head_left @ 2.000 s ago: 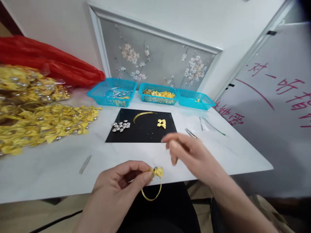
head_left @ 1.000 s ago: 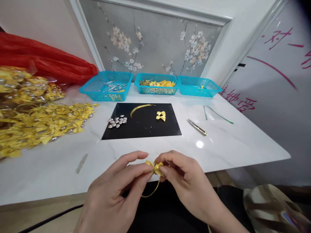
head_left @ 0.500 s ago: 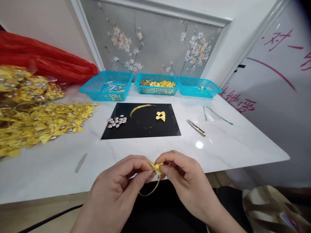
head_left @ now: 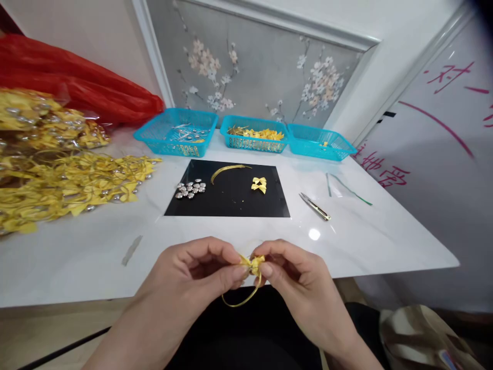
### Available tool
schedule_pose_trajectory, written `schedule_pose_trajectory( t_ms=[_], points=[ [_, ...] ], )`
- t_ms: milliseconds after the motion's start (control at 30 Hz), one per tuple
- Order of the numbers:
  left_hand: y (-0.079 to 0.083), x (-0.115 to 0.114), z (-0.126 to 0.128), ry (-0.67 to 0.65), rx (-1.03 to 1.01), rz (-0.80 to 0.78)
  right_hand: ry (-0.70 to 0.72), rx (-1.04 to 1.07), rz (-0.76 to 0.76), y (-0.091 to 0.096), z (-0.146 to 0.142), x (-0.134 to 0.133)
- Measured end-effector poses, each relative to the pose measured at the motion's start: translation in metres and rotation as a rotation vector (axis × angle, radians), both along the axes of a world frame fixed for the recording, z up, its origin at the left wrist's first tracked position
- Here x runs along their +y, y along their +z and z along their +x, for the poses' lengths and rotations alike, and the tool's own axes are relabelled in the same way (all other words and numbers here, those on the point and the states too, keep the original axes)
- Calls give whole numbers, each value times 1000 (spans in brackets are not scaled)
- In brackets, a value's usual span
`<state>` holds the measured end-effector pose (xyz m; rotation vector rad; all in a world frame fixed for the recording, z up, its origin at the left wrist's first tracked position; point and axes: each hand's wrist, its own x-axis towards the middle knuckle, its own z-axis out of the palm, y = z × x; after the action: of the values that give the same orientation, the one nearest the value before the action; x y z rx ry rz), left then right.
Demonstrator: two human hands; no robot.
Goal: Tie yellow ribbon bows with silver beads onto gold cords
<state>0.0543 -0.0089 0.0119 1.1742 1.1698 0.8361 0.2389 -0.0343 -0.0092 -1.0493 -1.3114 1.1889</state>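
Observation:
My left hand (head_left: pixel 192 275) and my right hand (head_left: pixel 295 277) meet at the near edge of the white table (head_left: pixel 96 257). Both pinch a small yellow ribbon bow (head_left: pixel 254 264) between thumb and fingertips. A thin gold loop (head_left: pixel 241 300) hangs down from the bow, below the table edge. On the black mat (head_left: pixel 231 203) lie several silver beads (head_left: pixel 190 188), a curved gold strand (head_left: pixel 227 171) and yellow bows (head_left: pixel 260 184).
A big heap of finished yellow bows (head_left: pixel 65 185) covers the table's left, with a red bag (head_left: pixel 73 87) behind. Three blue baskets (head_left: pixel 177 133) (head_left: pixel 254 140) (head_left: pixel 321 145) line the back. Small snips (head_left: pixel 316 206) and green strips (head_left: pixel 348 190) lie right of the mat. A bag (head_left: pixel 419 334) sits at the lower right.
Two seconds ago my right hand hovered open above the table; it has come down and pinched the bow beside my left hand. Since then both hands only shift slightly on it.

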Motion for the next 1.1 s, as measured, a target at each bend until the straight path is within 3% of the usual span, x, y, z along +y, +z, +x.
schedule_pose_trajectory(
  t_ms=[167, 367, 467, 567, 733, 1100],
  points=[
    [4, 2, 1, 26, -5, -7, -177, -166, 225, 19, 10, -3],
    [2, 2, 0, 5, 30, 2, -182, -243, 358, 37, 0, -18],
    [2, 2, 1, 63, -18, -7, -196, -403, 383, 30, -9, -24],
    [5, 1, 3, 98, -119, -82, -174, -567, 501, 15, -15, -24],
    [5, 0, 4, 127, -237, -227, -343, -572, 546, -4, -22, -23],
    [-1, 3, 1, 159, -384, -383, -341, -630, 613, -9, -21, -21]
  ],
)
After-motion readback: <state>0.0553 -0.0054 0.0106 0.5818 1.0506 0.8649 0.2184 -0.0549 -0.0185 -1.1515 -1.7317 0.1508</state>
